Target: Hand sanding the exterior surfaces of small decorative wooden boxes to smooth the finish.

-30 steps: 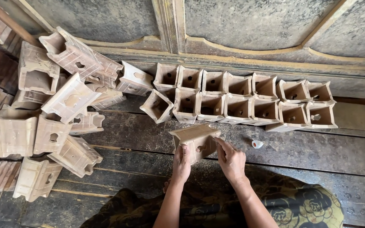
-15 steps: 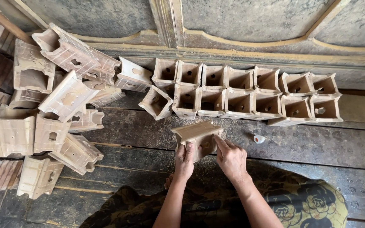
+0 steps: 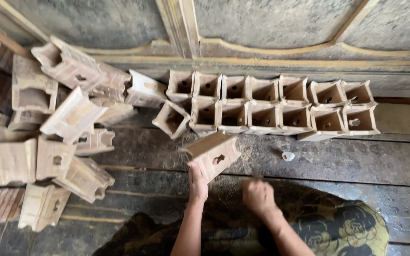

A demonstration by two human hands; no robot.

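My left hand (image 3: 198, 182) grips the near lower edge of a hollow wooden box (image 3: 213, 154), tilted above the plank floor (image 3: 357, 163), near the two rows of boxes (image 3: 271, 106). My right hand (image 3: 258, 195) is off it, blurred, loosely curled. It looks light, stiff, dusty; best held by its thick walls
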